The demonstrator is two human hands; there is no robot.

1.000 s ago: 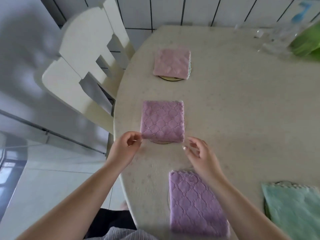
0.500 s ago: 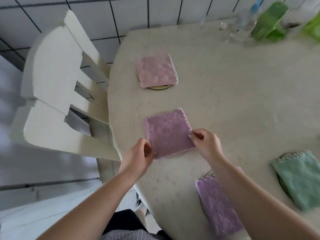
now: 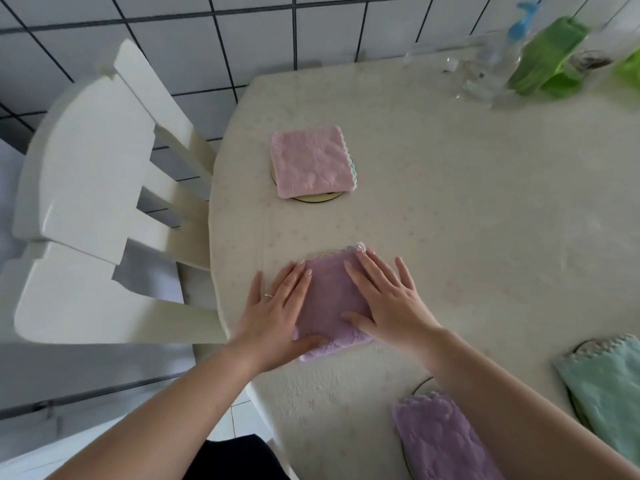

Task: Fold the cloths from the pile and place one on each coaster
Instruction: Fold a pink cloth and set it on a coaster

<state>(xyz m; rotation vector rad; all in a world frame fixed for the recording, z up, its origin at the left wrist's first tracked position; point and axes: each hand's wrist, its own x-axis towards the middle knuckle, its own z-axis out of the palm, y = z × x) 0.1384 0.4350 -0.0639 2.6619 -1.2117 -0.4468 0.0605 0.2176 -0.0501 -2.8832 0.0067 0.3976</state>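
No readable text, label, brand, number or sign anywhere: none on the cloths, the desk, the blurred bottles at the back, or the wall tiles.

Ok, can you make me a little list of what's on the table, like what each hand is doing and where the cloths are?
left hand: flat, pressing the middle purple cloth
right hand: flat on the same cloth
pink cloth: folded, on a coaster farther away
near purple cloth: folded, on a coaster by the table edge
green cloth: on a coaster at the right
table: cream
chair: white, at the left
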